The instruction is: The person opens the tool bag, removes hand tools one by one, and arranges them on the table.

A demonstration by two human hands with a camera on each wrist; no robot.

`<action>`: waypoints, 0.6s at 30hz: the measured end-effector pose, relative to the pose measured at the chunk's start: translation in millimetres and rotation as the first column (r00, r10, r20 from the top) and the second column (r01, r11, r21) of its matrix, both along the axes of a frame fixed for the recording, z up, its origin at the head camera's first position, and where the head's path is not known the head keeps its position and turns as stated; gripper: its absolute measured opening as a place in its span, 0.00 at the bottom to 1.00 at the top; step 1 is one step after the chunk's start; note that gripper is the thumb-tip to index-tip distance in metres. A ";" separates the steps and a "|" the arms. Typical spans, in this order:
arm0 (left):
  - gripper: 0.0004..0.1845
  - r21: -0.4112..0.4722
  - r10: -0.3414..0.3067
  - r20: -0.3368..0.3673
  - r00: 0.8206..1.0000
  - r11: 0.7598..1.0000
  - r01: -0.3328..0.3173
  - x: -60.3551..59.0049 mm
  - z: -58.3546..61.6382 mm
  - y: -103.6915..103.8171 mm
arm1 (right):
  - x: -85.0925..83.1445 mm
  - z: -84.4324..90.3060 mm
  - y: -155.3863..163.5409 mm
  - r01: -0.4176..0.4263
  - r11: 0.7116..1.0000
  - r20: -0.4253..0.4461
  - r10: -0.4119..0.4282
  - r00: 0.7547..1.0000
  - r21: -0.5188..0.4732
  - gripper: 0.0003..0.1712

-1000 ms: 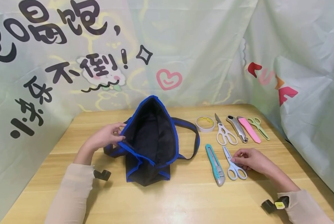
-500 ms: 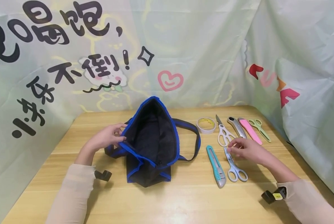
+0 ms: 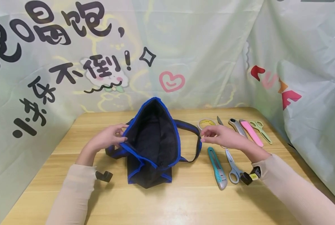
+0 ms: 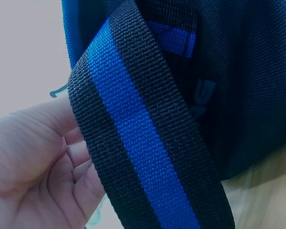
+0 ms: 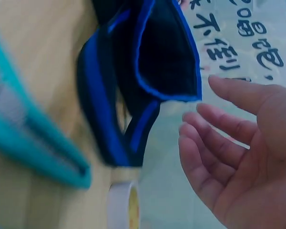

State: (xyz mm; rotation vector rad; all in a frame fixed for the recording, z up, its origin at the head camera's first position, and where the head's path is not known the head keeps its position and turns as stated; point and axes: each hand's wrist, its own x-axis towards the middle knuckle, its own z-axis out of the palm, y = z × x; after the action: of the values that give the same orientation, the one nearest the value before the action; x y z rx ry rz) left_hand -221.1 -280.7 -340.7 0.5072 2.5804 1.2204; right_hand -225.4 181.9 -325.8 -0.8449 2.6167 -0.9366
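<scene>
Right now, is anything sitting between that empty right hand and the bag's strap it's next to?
Nothing visible. The right hand hovers open, fingertips just beside the bag strap; the tape roll lies behind it.

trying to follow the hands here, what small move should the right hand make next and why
Probably close the right hand on the bag's strap. It hovers open and empty just beside that strap, while the left hand already grips the rim of the black and blue bag, holding its mouth open.

Woven cloth bag (image 3: pixel 153 140); wooden table (image 3: pixel 184 200).
</scene>
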 end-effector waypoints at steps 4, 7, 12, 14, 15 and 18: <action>0.33 0.004 0.005 -0.001 1.000 1.000 -0.005 1.4 1.6 0.9 | -11.8 9.5 -22.3 -0.080 0.996 0.023 0.080 0.996 -0.032 0.17; 0.33 0.006 0.003 -0.001 1.000 1.000 -0.003 1.0 1.6 0.9 | -19.0 17.0 -38.8 -0.132 0.991 0.017 0.133 0.991 -0.026 0.18; 0.32 -0.007 -0.002 -0.015 1.000 1.000 0.001 -2.1 -1.3 -0.5 | -28.4 31.2 -69.0 -0.213 0.977 0.051 0.214 0.975 -0.024 0.20; 0.32 -0.007 0.000 -0.018 1.000 1.000 0.000 -2.9 -2.4 -1.1 | -31.6 36.5 -81.3 -0.248 0.969 0.068 0.248 0.966 -0.015 0.22; 0.31 -0.007 -0.004 -0.022 1.000 1.000 0.004 -3.2 -3.0 -1.3 | -32.9 39.0 -87.6 -0.265 0.964 0.071 0.265 0.962 -0.001 0.22; 0.31 -0.007 0.006 -0.015 1.000 1.000 -0.006 -2.8 -4.2 -1.1 | -38.6 42.6 -106.4 -0.322 0.946 0.086 0.318 0.944 0.032 0.24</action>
State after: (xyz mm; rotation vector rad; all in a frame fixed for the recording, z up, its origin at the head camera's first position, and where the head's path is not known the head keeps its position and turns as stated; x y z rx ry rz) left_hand -224.0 -281.8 -344.9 0.5093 2.6000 1.2135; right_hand -264.0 75.5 -283.2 -1.1517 2.3274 -0.7990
